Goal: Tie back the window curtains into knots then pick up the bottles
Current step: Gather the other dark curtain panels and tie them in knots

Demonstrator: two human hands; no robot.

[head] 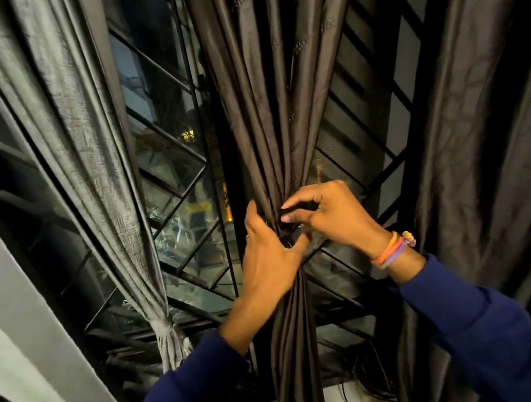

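Observation:
A dark brown curtain [267,103] hangs in the middle of the window, gathered into a narrow bunch at hand height. My left hand [268,259] wraps around the bunch from the left, thumb across the front. My right hand [327,214] pinches the folds at the gathered point from the right, fingers curled on the fabric. A grey curtain [90,146] on the left is tied into a knot [166,327] low down. A third dark curtain [479,147] hangs loose on the right. No bottles are in view.
Behind the curtains is a window with a black diagonal metal grille [178,189] and dark glass. A coil of black cable [369,382] lies on the sill at the lower right. A pale wall [21,337] borders the window on the left.

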